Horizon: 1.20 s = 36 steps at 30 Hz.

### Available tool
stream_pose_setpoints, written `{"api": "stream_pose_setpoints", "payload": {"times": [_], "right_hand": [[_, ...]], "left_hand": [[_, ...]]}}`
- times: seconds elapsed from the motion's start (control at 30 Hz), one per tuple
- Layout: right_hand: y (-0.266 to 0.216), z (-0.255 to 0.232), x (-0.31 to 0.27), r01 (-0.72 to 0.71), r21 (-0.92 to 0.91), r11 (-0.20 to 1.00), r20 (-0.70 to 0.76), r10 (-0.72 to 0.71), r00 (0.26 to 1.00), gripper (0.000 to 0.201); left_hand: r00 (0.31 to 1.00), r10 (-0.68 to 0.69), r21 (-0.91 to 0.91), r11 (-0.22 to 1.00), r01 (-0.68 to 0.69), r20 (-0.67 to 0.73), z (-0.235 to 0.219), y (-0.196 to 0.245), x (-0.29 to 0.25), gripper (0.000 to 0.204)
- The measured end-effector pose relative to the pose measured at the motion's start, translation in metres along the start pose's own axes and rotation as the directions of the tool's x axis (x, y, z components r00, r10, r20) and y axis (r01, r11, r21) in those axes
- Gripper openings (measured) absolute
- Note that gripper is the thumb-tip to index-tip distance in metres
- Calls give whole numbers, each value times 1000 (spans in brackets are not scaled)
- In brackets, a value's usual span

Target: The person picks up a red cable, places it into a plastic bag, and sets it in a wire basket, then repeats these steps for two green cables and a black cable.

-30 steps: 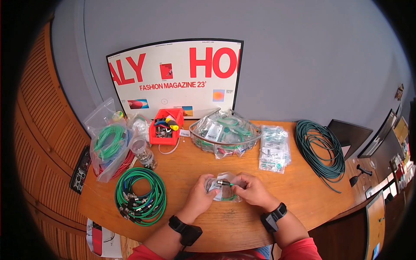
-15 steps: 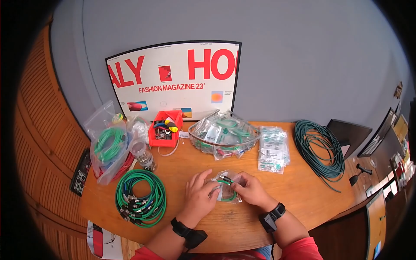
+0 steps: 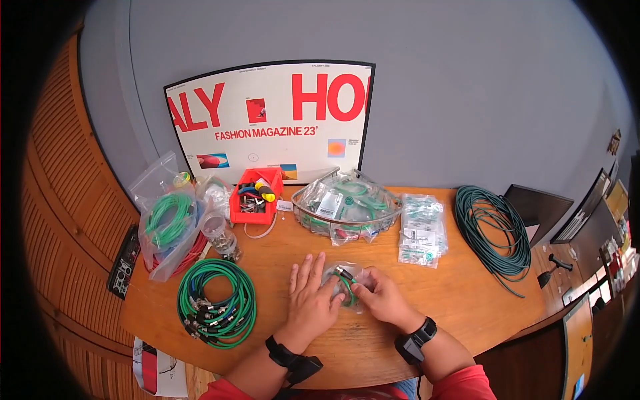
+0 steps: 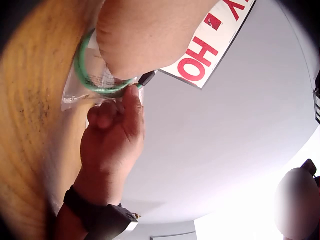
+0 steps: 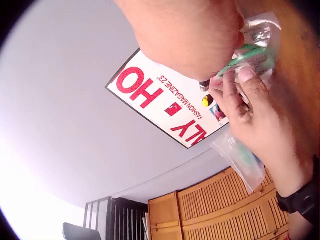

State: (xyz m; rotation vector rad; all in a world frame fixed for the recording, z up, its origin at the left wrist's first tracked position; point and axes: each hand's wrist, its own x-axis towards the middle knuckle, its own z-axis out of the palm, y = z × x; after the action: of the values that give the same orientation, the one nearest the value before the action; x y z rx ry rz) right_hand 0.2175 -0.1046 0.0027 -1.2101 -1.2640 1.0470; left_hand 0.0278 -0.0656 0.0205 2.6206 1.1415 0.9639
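A small clear plastic bag [image 3: 353,305] lies at the front middle of the table, with a green cable [image 3: 345,288] and its metal-tipped black connector [image 3: 343,271] on or in it; which one I cannot tell. My right hand [image 3: 389,300] pinches the cable near the connector between thumb and fingers. My left hand [image 3: 311,307] has its fingers spread and extended, some at the bag's left edge. In the left wrist view the green loop [image 4: 82,75] shows against the bag [image 4: 73,95]. In the right wrist view my left hand [image 5: 265,120] is beside the bag [image 5: 265,30].
Coiled green cables [image 3: 248,300] lie left, near a jar [image 3: 220,235] and a bag of cables [image 3: 167,220]. Behind stand a red bin [image 3: 257,215] and a wire basket [image 3: 347,223]. Flat packets [image 3: 420,233] and a dark green coil [image 3: 490,227] lie right.
My left hand has let go of the bag's left side and spread its fingers. The cable and connector have turned slightly in my right hand, which stays at the bag's right side.
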Motion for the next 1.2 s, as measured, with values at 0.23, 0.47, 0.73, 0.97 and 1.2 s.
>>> {"api": "stream_pose_setpoints", "payload": {"times": [0.23, 0.47, 0.73, 0.97, 1.2], "right_hand": [[-8, -10, 1, -137, 120, 983, 130, 121, 984, 15], [-6, -12, 3, -187, 85, 979, 152, 173, 973, 14], [-1, -6, 0, -151, -3, 989, -14, 151, 988, 18], [20, -5, 5, 1, -96, 995, -138, -14, 990, 26], [1, -8, 4, -63, 153, 986, 9, 63, 998, 20]], "left_hand": [[996, 89, -87, 993, -86, 32, -1, -9, 1, 35], [993, 103, -128, 987, -94, 63, -6, -6, 4, 28], [991, 126, -125, 984, -131, -44, -7, -4, 3, 14], [992, 109, -77, 990, -114, -67, -4, -6, 3, 15], [993, 114, -231, 966, -119, -35, 8, -7, 0, 17]]}}
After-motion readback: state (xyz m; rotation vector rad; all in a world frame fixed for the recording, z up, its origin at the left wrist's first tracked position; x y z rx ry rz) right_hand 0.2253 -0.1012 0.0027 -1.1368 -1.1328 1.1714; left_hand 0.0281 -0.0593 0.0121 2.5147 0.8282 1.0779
